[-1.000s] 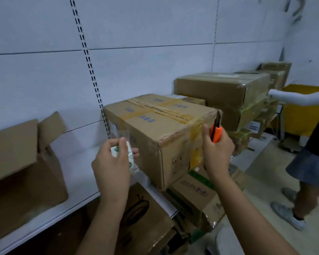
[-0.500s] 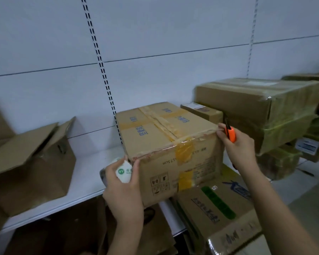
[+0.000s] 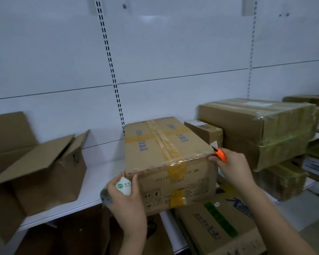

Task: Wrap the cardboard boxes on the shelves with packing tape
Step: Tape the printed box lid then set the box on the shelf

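A sealed cardboard box (image 3: pixel 160 146) with yellow tape crossing its top sits on the white shelf (image 3: pixel 98 179), its front overhanging the shelf edge. Clear tape runs along its upper front edge. My left hand (image 3: pixel 126 197) grips a roll of packing tape (image 3: pixel 123 186) with a white, green-marked core at the box's front left corner. My right hand (image 3: pixel 232 166) holds an orange utility knife (image 3: pixel 219 153) against the front right top corner.
An open empty carton (image 3: pixel 37 172) stands on the shelf to the left. Taped boxes (image 3: pixel 261 129) are stacked to the right, a small one (image 3: pixel 204 131) behind. More cartons (image 3: pixel 217 223) sit below the shelf.
The view has swung left and up, so the box now faces me squarely. My left hand with the tape roll stays at the left corner, and the knife hand sits at the right top corner.
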Demonstrator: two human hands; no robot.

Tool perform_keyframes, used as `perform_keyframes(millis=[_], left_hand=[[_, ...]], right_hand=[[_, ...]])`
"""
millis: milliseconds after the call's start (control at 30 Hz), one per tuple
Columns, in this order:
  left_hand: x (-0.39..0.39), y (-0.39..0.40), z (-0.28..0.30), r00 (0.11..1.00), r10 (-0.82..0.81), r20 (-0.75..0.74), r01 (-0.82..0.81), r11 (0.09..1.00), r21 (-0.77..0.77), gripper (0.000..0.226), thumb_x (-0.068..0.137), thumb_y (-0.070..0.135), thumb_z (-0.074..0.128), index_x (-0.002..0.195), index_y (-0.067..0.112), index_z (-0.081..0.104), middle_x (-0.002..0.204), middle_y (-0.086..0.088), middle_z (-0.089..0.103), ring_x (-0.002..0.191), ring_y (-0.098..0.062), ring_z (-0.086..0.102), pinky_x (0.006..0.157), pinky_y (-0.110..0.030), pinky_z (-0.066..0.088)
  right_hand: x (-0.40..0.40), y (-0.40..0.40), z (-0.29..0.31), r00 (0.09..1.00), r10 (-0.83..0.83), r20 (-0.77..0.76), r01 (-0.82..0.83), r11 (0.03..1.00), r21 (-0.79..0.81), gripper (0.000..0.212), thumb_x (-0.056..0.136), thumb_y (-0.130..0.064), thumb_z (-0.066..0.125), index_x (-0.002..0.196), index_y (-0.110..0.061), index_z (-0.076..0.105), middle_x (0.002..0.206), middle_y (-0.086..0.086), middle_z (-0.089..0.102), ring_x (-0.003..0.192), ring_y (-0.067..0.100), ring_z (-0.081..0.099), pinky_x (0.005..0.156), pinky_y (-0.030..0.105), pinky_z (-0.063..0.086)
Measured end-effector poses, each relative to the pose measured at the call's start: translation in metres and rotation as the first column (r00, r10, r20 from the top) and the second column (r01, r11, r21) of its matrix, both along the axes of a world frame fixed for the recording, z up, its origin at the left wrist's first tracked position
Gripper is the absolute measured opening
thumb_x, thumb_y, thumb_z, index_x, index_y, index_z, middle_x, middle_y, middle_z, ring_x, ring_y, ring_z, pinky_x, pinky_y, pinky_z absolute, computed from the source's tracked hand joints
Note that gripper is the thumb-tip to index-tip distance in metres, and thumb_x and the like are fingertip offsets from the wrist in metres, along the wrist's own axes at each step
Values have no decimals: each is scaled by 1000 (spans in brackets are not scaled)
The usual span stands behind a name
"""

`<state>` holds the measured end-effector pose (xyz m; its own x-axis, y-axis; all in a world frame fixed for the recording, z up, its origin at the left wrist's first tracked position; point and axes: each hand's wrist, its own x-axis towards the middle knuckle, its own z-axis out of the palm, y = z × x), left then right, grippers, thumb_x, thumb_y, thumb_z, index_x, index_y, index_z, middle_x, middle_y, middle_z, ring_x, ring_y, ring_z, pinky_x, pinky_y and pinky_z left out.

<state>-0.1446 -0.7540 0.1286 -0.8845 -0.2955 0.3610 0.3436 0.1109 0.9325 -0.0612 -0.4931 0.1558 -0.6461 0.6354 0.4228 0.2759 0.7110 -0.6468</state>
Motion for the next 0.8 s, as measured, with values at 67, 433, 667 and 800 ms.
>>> perform_keyframes(millis=[67, 433, 667, 800], left_hand=[[-5, -14, -2, 999, 39, 16, -39, 999, 20, 44, 85, 31, 74, 121, 19, 52, 126, -11, 46, 106, -22, 54, 71, -26, 49], [-87, -90, 24, 991, -130, 42, 132, 990, -48, 30, 89, 29, 72, 112, 23, 53, 103, 1, 60, 96, -21, 61, 70, -33, 50], [-118, -97, 49, 997, -5, 81, 23, 976, -219, 36, 93, 18, 67, 124, 6, 52, 109, -13, 59, 94, -24, 55, 73, -34, 45], [-75, -102, 42, 1000, -16, -13, 13, 981, -192, 30, 95, 16, 64, 120, 10, 49, 106, -3, 49, 87, -11, 54, 64, -22, 41]], right_hand=[[7, -23, -10, 996, -4, -89, 6, 1000, 16, 29, 90, -40, 67, 109, -19, 70, 80, -8, 67, 74, 9, 61, 62, 20, 46], [28, -134, -10, 944, 13, -328, 32, 991, 132, 27, 81, -55, 61, 82, -30, 73, 58, -16, 61, 56, 0, 57, 57, 31, 54], [-9, -165, -14, 759, 650, -39, -644, 741, -188, 51, 94, -47, 57, 143, -47, 41, 100, -39, 63, 92, -11, 62, 82, 12, 47], [-25, -168, -17, 752, 621, -219, -657, 680, -326, 43, 95, -36, 59, 134, -48, 44, 94, -13, 73, 80, 12, 73, 81, 33, 59]])
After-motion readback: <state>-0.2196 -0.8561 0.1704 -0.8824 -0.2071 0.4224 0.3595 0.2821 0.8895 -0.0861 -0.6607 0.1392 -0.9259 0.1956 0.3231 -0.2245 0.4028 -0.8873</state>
